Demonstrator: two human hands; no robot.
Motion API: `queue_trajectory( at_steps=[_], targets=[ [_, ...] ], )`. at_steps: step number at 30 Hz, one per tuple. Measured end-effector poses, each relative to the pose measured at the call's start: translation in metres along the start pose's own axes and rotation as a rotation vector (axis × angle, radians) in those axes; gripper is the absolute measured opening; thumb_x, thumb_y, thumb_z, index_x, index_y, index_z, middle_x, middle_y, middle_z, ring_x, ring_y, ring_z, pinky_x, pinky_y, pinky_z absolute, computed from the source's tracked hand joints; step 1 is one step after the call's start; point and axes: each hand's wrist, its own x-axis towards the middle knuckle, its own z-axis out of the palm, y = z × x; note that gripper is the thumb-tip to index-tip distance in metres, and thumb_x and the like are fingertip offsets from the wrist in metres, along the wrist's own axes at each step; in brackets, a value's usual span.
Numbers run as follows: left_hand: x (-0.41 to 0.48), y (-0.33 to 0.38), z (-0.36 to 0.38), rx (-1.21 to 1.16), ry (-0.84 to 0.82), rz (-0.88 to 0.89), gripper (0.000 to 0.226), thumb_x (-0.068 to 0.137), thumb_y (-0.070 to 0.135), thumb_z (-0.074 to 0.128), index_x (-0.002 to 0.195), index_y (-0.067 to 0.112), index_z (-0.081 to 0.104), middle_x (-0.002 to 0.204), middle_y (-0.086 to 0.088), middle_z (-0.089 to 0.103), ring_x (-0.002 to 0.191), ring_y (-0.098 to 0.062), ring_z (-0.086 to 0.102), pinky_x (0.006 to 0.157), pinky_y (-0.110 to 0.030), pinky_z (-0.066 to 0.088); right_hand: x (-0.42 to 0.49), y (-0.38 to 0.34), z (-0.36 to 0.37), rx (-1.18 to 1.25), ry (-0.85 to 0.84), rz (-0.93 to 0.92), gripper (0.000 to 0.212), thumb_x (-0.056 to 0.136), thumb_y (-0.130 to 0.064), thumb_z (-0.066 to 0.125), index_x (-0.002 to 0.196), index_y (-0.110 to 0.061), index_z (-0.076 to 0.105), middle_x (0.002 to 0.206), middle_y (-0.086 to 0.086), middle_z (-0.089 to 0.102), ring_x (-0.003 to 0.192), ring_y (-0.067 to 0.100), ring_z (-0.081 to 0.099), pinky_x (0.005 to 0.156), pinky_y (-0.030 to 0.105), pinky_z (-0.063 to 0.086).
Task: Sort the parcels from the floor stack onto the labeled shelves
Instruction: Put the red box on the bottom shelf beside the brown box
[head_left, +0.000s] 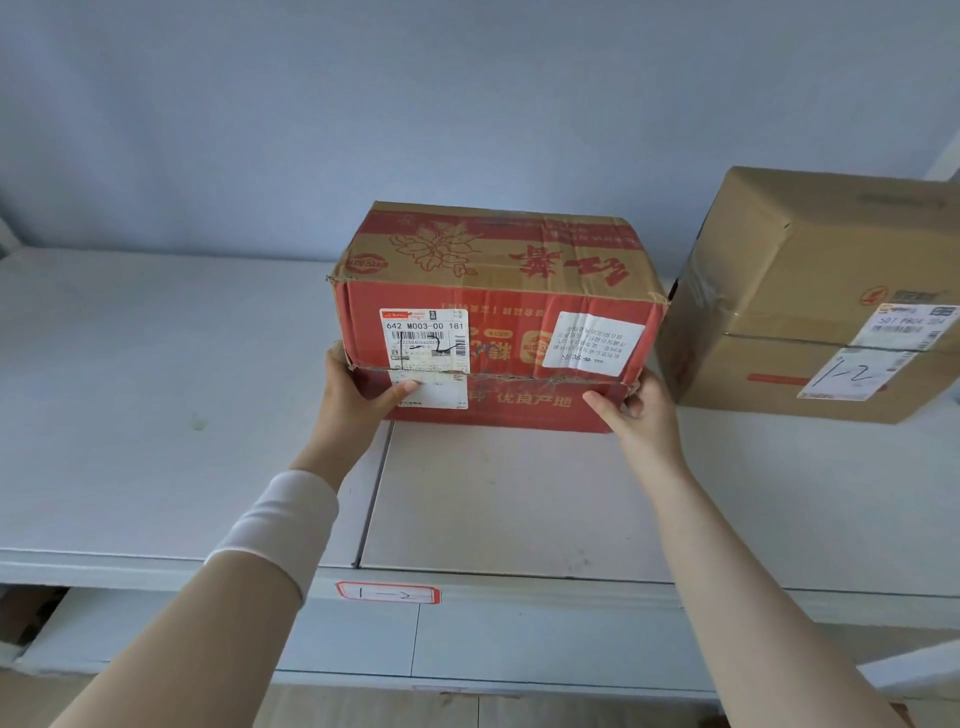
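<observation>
A red and brown cardboard parcel (498, 306) with a white shipping label sits on the white shelf (156, 415), its print upside down. My left hand (358, 389) grips its lower left front corner, thumb across the label. My right hand (634, 410) grips its lower right front corner, thumb on the front face. A red-framed tag reading 1-2 (387, 593) is stuck on the shelf's front edge below the parcel.
A plain brown box (810, 291) marked 1-2 stands on the same shelf to the right, close to the red parcel. The shelf's left part is bare. A blue-grey wall (415, 104) rises behind. A lower shelf (467, 644) shows below.
</observation>
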Motion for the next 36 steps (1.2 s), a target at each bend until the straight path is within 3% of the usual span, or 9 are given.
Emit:
queue_trajectory(
  at_steps=[3,5,8,11,15,21,31,36],
  targets=[
    [-0.001,0.001,-0.001,0.019,-0.016,-0.029,0.057,0.078,0.006,0.072,0.116,0.021,0.032,0.106,0.015,0.055,0.097,0.006,0.054,0.084,-0.015,0.043,0.0,-0.001,0.002,0.019,-0.005,0.027,0.052,0.081,-0.008,0.07,0.128,-0.01,0.049,0.122,0.002,0.063,0.108,0.01,0.061,0.094,0.025,0.05],
    [-0.008,0.005,-0.003,0.042,-0.017,-0.052,0.066,0.079,0.008,0.072,0.128,0.017,0.029,0.12,0.008,0.053,0.109,-0.005,0.053,0.095,-0.022,0.041,-0.007,-0.005,0.001,0.02,-0.029,0.069,0.057,0.081,-0.01,0.07,0.133,-0.011,0.045,0.128,0.003,0.06,0.111,0.009,0.059,0.093,0.019,0.049],
    [-0.031,0.012,-0.012,0.086,-0.015,-0.122,0.086,0.079,0.014,0.073,0.143,0.011,0.015,0.148,-0.002,0.032,0.136,-0.012,0.033,0.11,-0.029,0.029,-0.03,-0.013,-0.002,-0.008,-0.012,0.15,0.082,0.077,-0.027,0.074,0.145,-0.016,0.029,0.149,0.0,0.038,0.133,0.016,0.042,0.108,0.029,0.035],
    [-0.069,0.019,-0.021,0.159,-0.036,-0.223,0.091,0.08,0.019,0.072,0.147,0.014,0.01,0.156,-0.006,0.016,0.144,-0.013,0.018,0.114,-0.029,0.022,-0.068,-0.025,-0.006,-0.036,0.032,0.214,0.085,0.082,-0.02,0.07,0.149,-0.018,0.018,0.156,-0.005,0.022,0.14,0.018,0.028,0.105,0.022,0.026],
    [-0.134,0.028,-0.033,0.192,0.046,-0.244,0.072,0.081,0.018,0.07,0.141,0.017,0.029,0.149,0.0,0.035,0.138,-0.011,0.032,0.105,-0.022,0.027,-0.13,-0.037,-0.017,-0.078,0.012,0.182,0.074,0.082,-0.021,0.069,0.146,-0.021,0.031,0.151,-0.011,0.031,0.136,0.016,0.036,0.104,0.02,0.029],
    [-0.22,0.034,-0.04,0.203,0.089,-0.268,0.046,0.088,0.017,0.061,0.131,0.025,0.045,0.129,0.017,0.05,0.119,-0.01,0.046,0.096,-0.025,0.034,-0.214,-0.028,-0.025,-0.026,-0.041,0.166,0.053,0.081,-0.021,0.068,0.131,-0.025,0.05,0.136,-0.016,0.05,0.121,0.004,0.049,0.102,0.023,0.039],
    [-0.329,0.004,-0.065,0.208,-0.182,-0.532,0.031,0.091,0.02,0.059,0.114,0.038,0.048,0.116,0.023,0.052,0.12,-0.014,0.047,0.093,-0.025,0.036,-0.352,0.01,-0.016,-0.154,-0.223,0.485,0.033,0.09,-0.023,0.059,0.122,-0.026,0.051,0.131,-0.009,0.054,0.117,0.005,0.051,0.083,0.004,0.038],
    [-0.365,-0.013,-0.089,0.224,-0.209,-0.61,0.029,0.09,0.019,0.059,0.115,0.033,0.051,0.116,0.017,0.053,0.124,-0.019,0.047,0.096,-0.027,0.039,-0.404,0.021,-0.007,-0.22,-0.242,0.596,0.035,0.091,-0.024,0.058,0.125,-0.024,0.052,0.134,-0.005,0.053,0.114,0.004,0.051,0.092,0.016,0.036]
  ],
)
